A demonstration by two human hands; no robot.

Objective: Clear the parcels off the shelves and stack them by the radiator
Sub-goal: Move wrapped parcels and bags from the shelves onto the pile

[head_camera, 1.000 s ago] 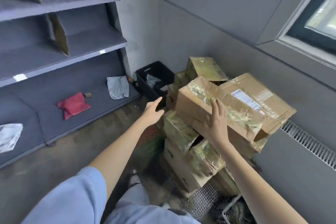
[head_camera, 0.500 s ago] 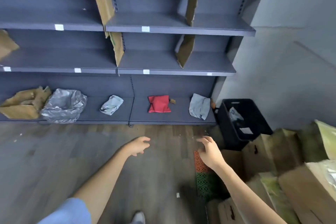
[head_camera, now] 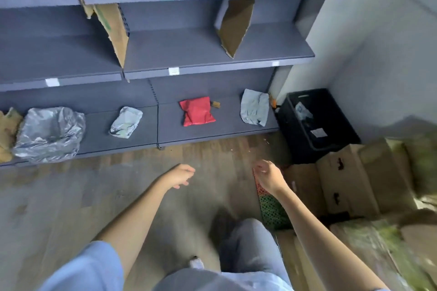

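Parcels, a red pouch (head_camera: 196, 111) and grey mailer bags (head_camera: 254, 107), lay on the bottom shelf (head_camera: 217, 133) beside a black crate (head_camera: 298, 146) holding papers, while left hand (head_camera: 180, 175) and right hand (head_camera: 269, 176) hung loosely curled, holding nothing.

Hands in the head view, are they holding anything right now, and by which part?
Nothing is held. The left hand and the right hand hang over the floor with loosely curled fingers, short of the red parcel.

Red parcel (head_camera: 197, 111), grey parcels (head_camera: 254, 107) on bottom shelf (head_camera: 220, 133)
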